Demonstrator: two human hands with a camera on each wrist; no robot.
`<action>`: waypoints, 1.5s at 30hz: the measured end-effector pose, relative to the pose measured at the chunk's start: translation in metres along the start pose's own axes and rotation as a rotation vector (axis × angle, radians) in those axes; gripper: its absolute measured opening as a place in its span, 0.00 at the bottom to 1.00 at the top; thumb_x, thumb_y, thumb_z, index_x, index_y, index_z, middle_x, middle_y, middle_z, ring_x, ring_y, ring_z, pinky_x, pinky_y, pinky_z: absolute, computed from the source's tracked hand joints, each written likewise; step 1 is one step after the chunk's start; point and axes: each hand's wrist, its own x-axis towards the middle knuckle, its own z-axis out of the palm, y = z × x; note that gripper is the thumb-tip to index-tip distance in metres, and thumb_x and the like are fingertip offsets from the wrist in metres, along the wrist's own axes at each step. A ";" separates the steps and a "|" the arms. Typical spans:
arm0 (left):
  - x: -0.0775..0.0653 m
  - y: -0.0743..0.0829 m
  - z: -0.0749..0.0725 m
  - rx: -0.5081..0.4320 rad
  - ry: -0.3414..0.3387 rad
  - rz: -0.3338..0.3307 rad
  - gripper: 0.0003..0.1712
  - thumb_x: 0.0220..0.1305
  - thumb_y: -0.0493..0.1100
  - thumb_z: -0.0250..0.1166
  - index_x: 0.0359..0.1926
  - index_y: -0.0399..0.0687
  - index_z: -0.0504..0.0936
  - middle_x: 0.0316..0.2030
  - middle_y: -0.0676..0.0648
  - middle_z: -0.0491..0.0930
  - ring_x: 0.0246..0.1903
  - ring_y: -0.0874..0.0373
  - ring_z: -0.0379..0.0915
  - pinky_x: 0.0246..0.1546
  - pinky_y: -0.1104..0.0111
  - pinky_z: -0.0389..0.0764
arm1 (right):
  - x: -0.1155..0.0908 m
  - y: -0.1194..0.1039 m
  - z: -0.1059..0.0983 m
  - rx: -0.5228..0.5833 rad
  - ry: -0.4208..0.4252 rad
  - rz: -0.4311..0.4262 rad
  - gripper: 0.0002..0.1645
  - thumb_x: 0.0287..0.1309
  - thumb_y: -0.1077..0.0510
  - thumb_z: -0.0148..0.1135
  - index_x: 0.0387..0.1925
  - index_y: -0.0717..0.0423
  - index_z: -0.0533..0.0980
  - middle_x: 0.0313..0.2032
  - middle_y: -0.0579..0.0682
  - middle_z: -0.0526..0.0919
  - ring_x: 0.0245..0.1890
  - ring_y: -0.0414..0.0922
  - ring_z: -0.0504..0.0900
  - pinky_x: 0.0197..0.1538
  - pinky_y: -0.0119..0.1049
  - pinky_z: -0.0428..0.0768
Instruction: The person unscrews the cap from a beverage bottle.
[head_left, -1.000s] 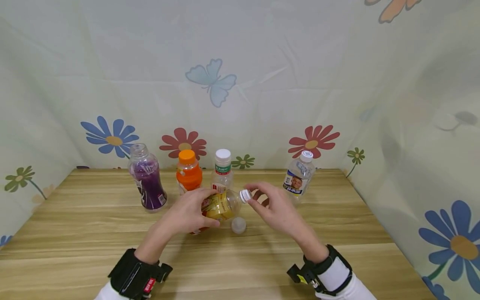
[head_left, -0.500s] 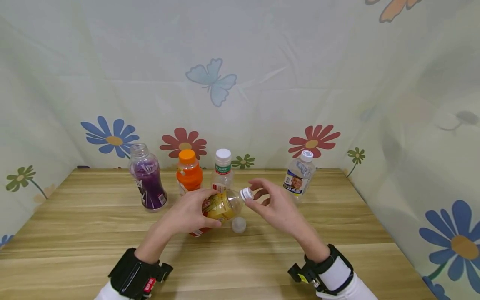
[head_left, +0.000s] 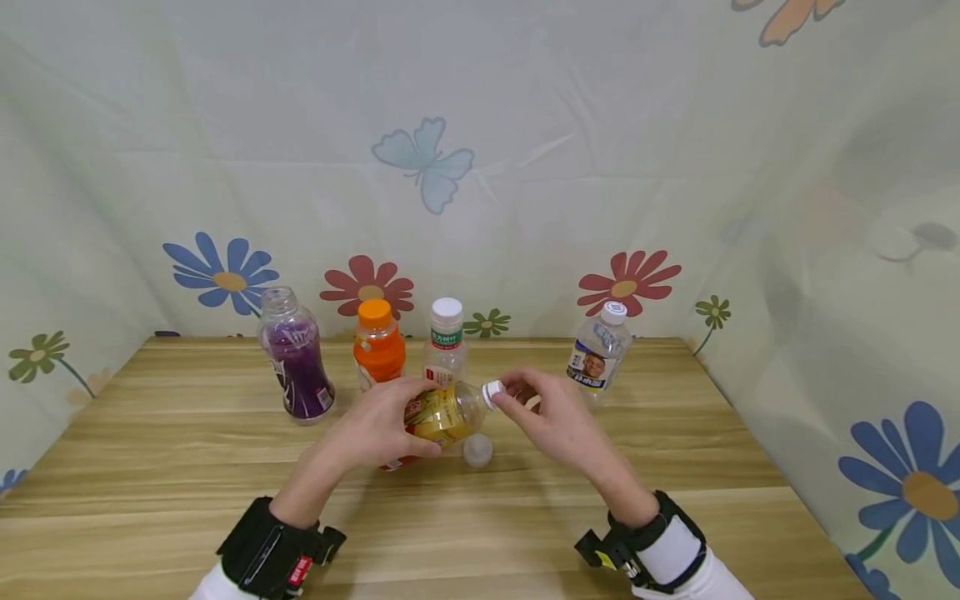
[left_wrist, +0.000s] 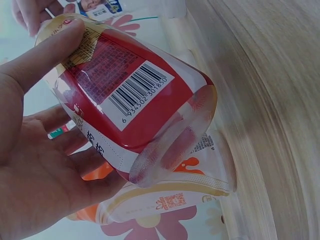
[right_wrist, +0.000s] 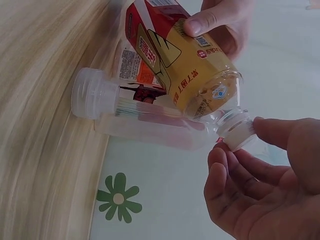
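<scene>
A clear plastic bottle with a red and yellow label (head_left: pixel 442 414) lies tilted above the table, its neck pointing right. My left hand (head_left: pixel 378 421) grips its body; in the left wrist view the thumb (left_wrist: pixel 57 47) lies over the label and the fingers sit behind. The white cap (right_wrist: pixel 239 136) is on the bottle's neck. My right hand (head_left: pixel 551 417) pinches that cap between thumb and fingertips. Below the neck, a loose translucent cap (head_left: pixel 477 451) rests on the table.
Along the back stand an uncapped purple bottle (head_left: pixel 300 367), an orange-capped bottle (head_left: pixel 378 346), a white-capped bottle with a green label (head_left: pixel 447 337) and a clear bottle (head_left: pixel 600 354) at right. A patterned curtain (head_left: pixel 525 192) hangs behind the wooden table (head_left: pixel 480 533).
My right fingers loosened around the white cap half a second ago and now pinch it again. The left hand and the bottle have barely moved.
</scene>
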 end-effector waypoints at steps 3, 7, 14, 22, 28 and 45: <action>0.000 0.000 0.000 0.007 0.002 0.003 0.43 0.48 0.48 0.85 0.64 0.40 0.78 0.56 0.45 0.81 0.53 0.50 0.77 0.58 0.50 0.78 | -0.001 -0.001 -0.001 -0.013 -0.013 -0.017 0.13 0.70 0.54 0.66 0.51 0.56 0.82 0.37 0.44 0.83 0.37 0.41 0.80 0.37 0.36 0.83; 0.000 -0.001 0.000 0.010 0.000 0.000 0.43 0.48 0.47 0.85 0.64 0.40 0.78 0.56 0.44 0.81 0.53 0.49 0.77 0.58 0.50 0.78 | -0.001 -0.002 -0.001 -0.023 -0.024 -0.041 0.15 0.69 0.56 0.67 0.53 0.56 0.81 0.41 0.45 0.84 0.38 0.42 0.80 0.36 0.36 0.83; 0.000 -0.002 0.000 0.003 -0.004 -0.002 0.43 0.48 0.47 0.85 0.64 0.40 0.78 0.57 0.44 0.81 0.54 0.49 0.76 0.59 0.50 0.77 | -0.003 -0.002 -0.002 -0.016 -0.025 -0.074 0.16 0.67 0.60 0.68 0.55 0.56 0.80 0.45 0.47 0.84 0.40 0.44 0.81 0.36 0.35 0.83; 0.000 -0.003 0.000 0.002 -0.006 -0.004 0.44 0.48 0.48 0.85 0.65 0.39 0.77 0.56 0.44 0.81 0.53 0.49 0.77 0.58 0.50 0.78 | -0.002 -0.004 -0.003 0.002 -0.021 -0.085 0.17 0.67 0.63 0.67 0.56 0.56 0.80 0.45 0.47 0.84 0.40 0.44 0.81 0.36 0.35 0.83; 0.000 -0.003 0.000 0.003 -0.010 -0.010 0.44 0.48 0.47 0.85 0.65 0.39 0.77 0.56 0.44 0.81 0.53 0.50 0.77 0.58 0.50 0.78 | -0.002 -0.002 -0.002 0.006 -0.008 -0.096 0.17 0.65 0.66 0.68 0.54 0.57 0.80 0.46 0.47 0.85 0.40 0.43 0.82 0.36 0.35 0.83; 0.000 -0.001 0.001 -0.008 -0.022 -0.009 0.43 0.48 0.46 0.85 0.64 0.41 0.77 0.55 0.45 0.81 0.52 0.51 0.77 0.57 0.50 0.78 | -0.003 -0.001 -0.002 0.002 -0.016 -0.010 0.18 0.71 0.49 0.65 0.54 0.55 0.80 0.42 0.46 0.84 0.40 0.42 0.83 0.38 0.37 0.83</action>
